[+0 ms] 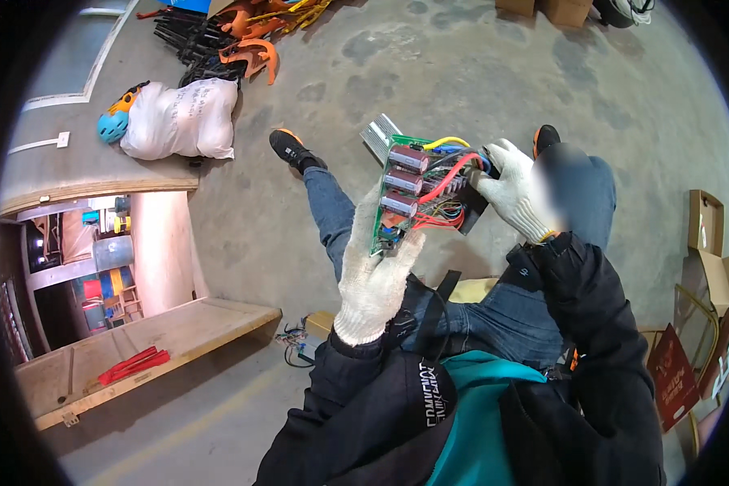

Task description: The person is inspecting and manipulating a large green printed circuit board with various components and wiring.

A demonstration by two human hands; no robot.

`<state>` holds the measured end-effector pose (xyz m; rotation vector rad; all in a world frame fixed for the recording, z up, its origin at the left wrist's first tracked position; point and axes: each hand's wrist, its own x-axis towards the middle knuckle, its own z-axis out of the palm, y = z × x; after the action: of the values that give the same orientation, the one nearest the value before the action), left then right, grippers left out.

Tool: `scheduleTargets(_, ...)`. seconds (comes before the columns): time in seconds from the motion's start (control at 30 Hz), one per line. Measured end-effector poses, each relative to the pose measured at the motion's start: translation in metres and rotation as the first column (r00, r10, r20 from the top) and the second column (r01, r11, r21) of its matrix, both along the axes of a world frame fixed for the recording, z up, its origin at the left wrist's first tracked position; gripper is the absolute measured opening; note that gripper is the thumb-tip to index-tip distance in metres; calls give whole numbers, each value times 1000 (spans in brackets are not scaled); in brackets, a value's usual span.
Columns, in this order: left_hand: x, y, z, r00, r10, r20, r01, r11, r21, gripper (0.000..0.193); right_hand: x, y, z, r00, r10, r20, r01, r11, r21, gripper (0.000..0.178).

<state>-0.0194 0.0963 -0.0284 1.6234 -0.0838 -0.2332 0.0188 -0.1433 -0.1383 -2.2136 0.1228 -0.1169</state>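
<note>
A green circuit board (378,231) is held up in front of me, tilted, above my spread legs. Brown cylindrical capacitors (402,181) stand in a row on it, and a ribbed silver heat sink (379,134) juts from its far left side. My left hand (373,287), in a white knitted glove, grips the board's near left edge. Also gloved, my right hand (517,190) has its fingers closed at the right side, where the thick wires (449,182) in red, black and blue end; its fingertips are partly hidden. A yellow wire (445,143) arches over the far edge.
On the left, a wooden bench (211,324) carries a red tool or strap (134,364). A white sack (178,120), a blue helmet (112,126) and piled orange and black parts (219,40) lie farther off. Cardboard boxes (709,223) stand right; loose wires (294,340) lie near the bench.
</note>
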Motion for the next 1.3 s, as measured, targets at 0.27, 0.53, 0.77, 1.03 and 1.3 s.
scheduleTargets(0.27, 2, -11, 1, 977, -126, 170, 106, 987, 119, 55, 0, -6, -17, 999, -2, 43, -1, 998, 64, 29)
scheduleTargets(0.53, -15, -32, -15, 960, 35, 279, -30, 999, -22, 77, -10, -10, -37, 896, 72, -438, 443, -67, 894, 37)
scheduleTargets(0.77, -19, -40, 4, 904, -62, 423, 27, 996, 88, 83, -49, -37, -45, 860, 222, -459, 455, 70, 888, 38)
scheduleTargets(1.03, -30, -46, 3, 913, -60, 404, -59, 959, 276, 76, -70, -42, -47, 841, 262, -474, 458, 124, 880, 38)
scheduleTargets(1.3, -29, -48, 9, 900, -126, 418, -18, 946, 324, 73, -47, -28, -52, 819, 272, -505, 482, 151, 863, 39)
